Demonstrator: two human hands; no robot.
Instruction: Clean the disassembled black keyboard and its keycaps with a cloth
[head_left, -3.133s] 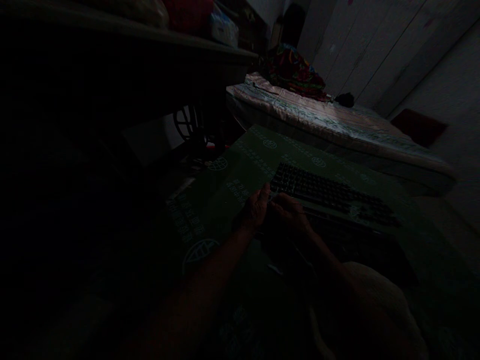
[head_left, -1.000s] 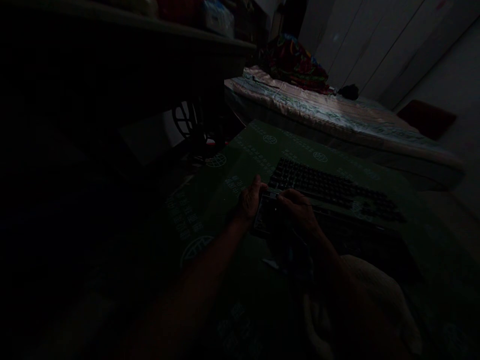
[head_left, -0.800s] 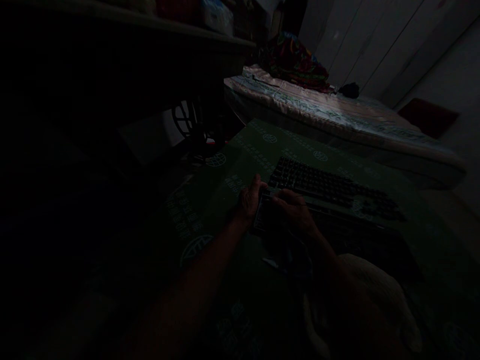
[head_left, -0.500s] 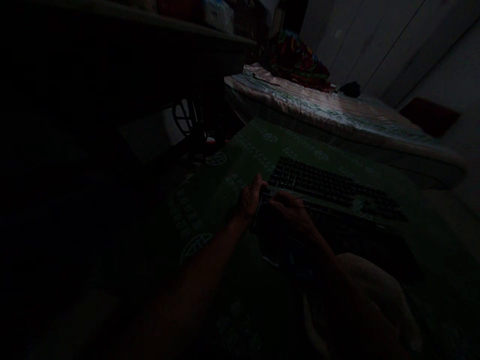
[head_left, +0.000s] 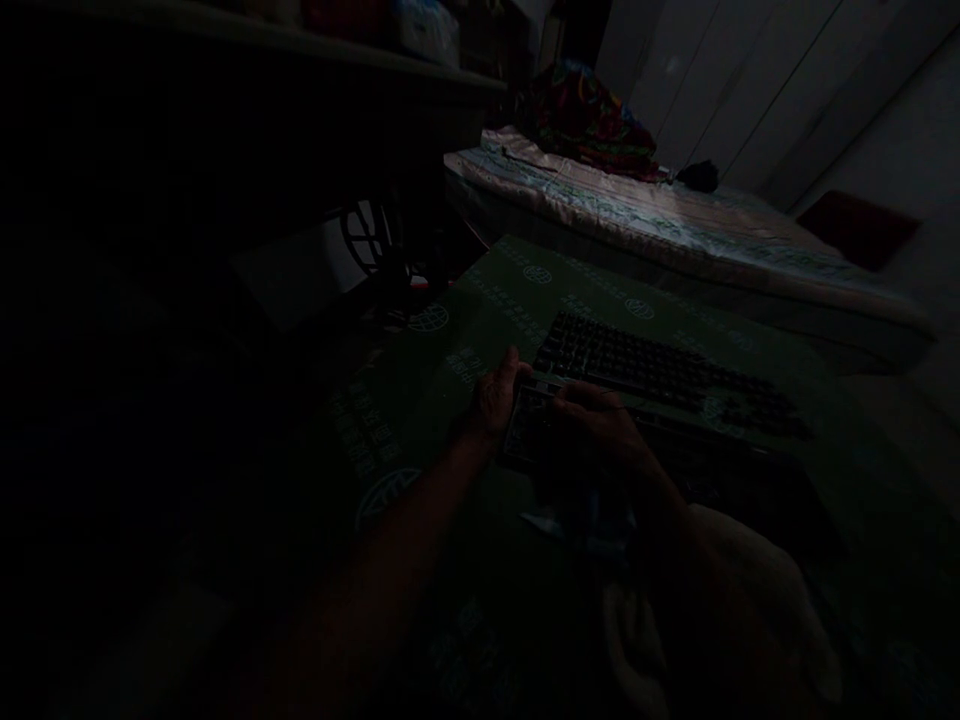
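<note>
The scene is very dark. My left hand (head_left: 493, 402) grips the left end of a dark keyboard body (head_left: 523, 425), its thumb pointing up. My right hand (head_left: 600, 415) is closed in a pinch over the body's upper left part. A thin, stick-like thing seems to poke out of its fingers, too dim to name. Just beyond the body, rows of dark keycaps (head_left: 660, 365) lie in keyboard order on the green printed sheet (head_left: 480, 300). My right forearm hides part of the keyboard body.
Near my right forearm lies a pale cloth (head_left: 757, 570). A pale pointed thing (head_left: 541, 524) and something bluish sit below the keyboard. Behind the sheet stands a bed (head_left: 675, 215) with a floral bundle (head_left: 592, 125). A dark table (head_left: 337, 80) rises at the left.
My right hand has shifted slightly right along the keyboard body, uncovering more of its left end. The left hand keeps its hold. The view has moved a little.
</note>
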